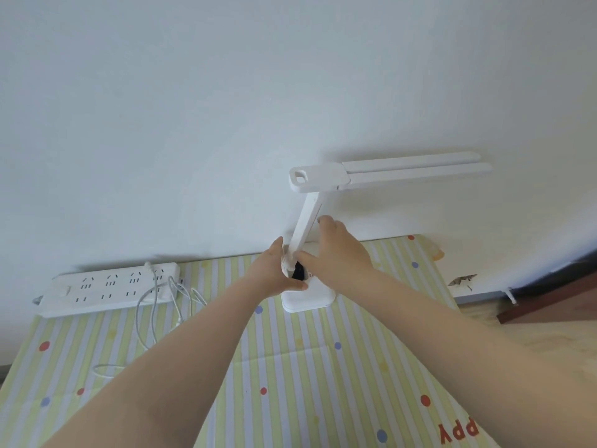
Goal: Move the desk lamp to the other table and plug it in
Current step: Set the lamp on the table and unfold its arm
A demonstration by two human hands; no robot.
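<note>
The white plastic desk lamp (310,221) stands upright on the striped, dotted counter (290,367) against the wall. Its flat rounded base sits toward 12 o'clock, its slim stem leans toward 1 o'clock, and its twin-bar head stretches horizontally toward 3 o'clock.

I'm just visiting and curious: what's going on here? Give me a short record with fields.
setting: table with a striped, dotted cloth against a white wall
main object: white desk lamp, upright, base on the cloth, head pointing right
left hand: on the lamp's base at the foot of the stem
right hand: gripping the lower stem
power strip: flat on the cloth, left of the lamp, by the wall
white cable: loose loops beside the strip; one plug seated near its right end
</note>
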